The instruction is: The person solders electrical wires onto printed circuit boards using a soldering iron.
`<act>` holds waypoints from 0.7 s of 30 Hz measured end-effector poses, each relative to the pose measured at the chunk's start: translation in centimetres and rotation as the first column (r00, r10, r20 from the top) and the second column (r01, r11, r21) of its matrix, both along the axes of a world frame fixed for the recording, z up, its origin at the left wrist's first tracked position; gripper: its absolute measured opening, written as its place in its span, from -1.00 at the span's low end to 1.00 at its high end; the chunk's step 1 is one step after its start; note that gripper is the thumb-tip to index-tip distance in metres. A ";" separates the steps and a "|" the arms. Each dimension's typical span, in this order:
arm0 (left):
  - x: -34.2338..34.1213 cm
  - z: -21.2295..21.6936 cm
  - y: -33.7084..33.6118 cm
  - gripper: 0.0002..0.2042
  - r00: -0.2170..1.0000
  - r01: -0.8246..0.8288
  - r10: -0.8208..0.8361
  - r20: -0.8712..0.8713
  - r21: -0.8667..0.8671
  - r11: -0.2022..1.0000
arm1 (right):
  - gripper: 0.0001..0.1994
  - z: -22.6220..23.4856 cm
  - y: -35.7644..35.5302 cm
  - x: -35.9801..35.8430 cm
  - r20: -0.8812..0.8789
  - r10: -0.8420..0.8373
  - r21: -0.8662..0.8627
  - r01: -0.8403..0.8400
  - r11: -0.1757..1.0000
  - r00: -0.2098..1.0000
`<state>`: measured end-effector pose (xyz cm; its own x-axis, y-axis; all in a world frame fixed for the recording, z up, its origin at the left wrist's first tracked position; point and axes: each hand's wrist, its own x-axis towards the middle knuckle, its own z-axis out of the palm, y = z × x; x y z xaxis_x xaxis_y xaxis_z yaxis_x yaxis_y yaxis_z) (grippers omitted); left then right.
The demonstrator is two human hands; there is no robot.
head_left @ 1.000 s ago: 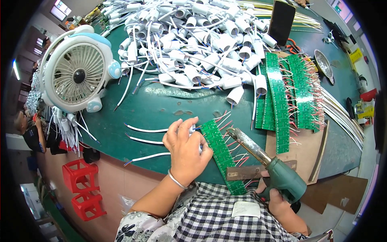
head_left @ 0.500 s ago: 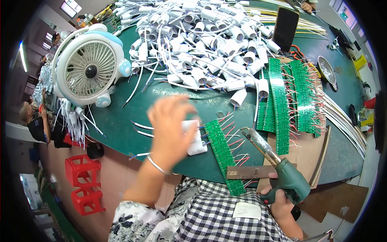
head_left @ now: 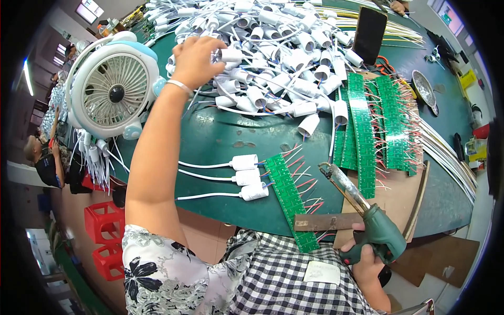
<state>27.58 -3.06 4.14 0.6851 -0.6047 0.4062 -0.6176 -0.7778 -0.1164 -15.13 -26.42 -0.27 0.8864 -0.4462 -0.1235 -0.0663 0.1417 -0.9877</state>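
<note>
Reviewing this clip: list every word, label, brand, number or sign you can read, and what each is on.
No text can be read with certainty.
Board: pale printed marks, too small to read.
Sockets: any print is too small to read.
Apron patch: any marks are too faint to read.
Yellow item at right: too blurred to read.

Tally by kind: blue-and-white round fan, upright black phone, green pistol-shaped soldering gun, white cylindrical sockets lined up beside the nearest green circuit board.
Round fan: 1
Black phone: 1
Green soldering gun: 1
White cylindrical sockets lined up: 3
Total: 6
</note>
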 end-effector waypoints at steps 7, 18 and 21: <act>-4.4 1.8 3.3 -0.81 0.700 -0.058 -0.545 -0.462 -0.796 0.602 | -0.42 -0.5 0.0 0.4 0.017 0.047 0.050 -0.048 0.998 0.999; -7.9 -1.7 1.5 -0.47 0.877 0.480 -0.477 -0.054 0.146 0.865 | -0.43 -0.4 0.5 -0.6 0.020 -0.099 0.061 0.097 0.993 0.995; -8.1 -2.0 2.9 -0.54 0.841 0.533 -0.541 -0.027 0.214 0.818 | -0.43 -0.5 0.7 -0.3 0.043 -0.109 0.064 0.106 0.992 0.993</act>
<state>19.47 -0.16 2.18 0.2151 -0.9443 0.2490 -0.9231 -0.2798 -0.2638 -15.48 -25.73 -0.80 0.8389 -0.5324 -0.1134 -0.0014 0.2063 -0.9785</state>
